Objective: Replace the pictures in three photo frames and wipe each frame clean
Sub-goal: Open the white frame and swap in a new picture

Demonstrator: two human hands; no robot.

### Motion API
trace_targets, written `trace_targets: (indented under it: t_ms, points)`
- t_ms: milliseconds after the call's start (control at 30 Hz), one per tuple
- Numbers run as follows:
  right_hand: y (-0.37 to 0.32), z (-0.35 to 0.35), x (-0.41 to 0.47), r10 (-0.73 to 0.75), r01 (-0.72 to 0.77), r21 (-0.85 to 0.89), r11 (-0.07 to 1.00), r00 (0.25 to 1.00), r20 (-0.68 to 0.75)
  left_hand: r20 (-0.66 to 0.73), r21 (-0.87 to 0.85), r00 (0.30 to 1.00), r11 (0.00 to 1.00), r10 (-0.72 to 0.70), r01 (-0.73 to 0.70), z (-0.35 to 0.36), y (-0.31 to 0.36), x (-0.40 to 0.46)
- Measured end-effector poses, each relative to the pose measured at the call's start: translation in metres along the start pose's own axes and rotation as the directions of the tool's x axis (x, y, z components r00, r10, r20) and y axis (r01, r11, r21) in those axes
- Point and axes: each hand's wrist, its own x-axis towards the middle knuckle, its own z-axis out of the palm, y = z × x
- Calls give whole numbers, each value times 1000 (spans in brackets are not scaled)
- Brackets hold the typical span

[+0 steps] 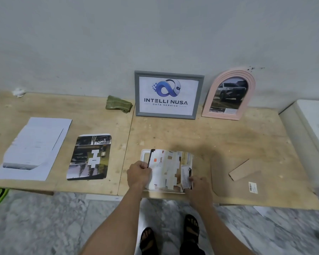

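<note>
Both hands pinch a picture lying over a white frame at the worktop's near edge: the left hand grips its left side, the right hand its lower right corner. A grey frame and a pink arched frame lean on the wall behind.

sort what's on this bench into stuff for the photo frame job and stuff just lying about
For the job:
white frame under both hands
picture held by left hand and right hand
grey frame
pink arched frame
loose print
green cloth
backing board

Lying about:
paper stack
crumpled tissue
</note>
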Motion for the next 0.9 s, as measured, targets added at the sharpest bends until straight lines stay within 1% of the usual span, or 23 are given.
trace_targets:
  t_ms: [67,133,200,267,300,367,500,600,667,767,900]
  points:
    - [0,-6,1,0,-1,34,999,1000,22,8,-39,999,998,39,-39,-5,-3,-1]
    - [-1,-15,7,8,-11,98,995,999,37,62,-218,997,976,44,-29,-12,-4,-4]
    - [-7,-32,9,15,-31,235,971,997,69,137,-387,990,921,15,39,-22,-5,-7]
    - [-11,-50,13,-26,-44,425,904,987,158,206,-463,978,878,-22,117,-34,-1,-14]
    - [-13,-56,16,-67,-35,483,875,979,192,235,-478,971,865,-38,150,-39,1,-18]
    - [-21,-69,27,-127,-3,488,873,964,232,248,-516,967,836,-61,185,-48,6,-26]
    - [-63,-96,45,-240,110,439,892,937,253,150,-612,982,768,-118,187,-67,12,-43]
    - [-95,-106,57,-329,194,412,890,900,286,135,-672,982,716,-131,188,-84,16,-53]
    - [-125,-105,59,-399,256,407,877,861,317,63,-724,985,672,-161,157,-102,15,-64]
    - [-171,-100,54,-456,314,384,868,810,369,-59,-736,976,670,-210,99,-129,8,-75]
    - [-239,-81,35,-533,405,356,842,728,432,-212,-753,941,658,-266,17,-173,-9,-81]
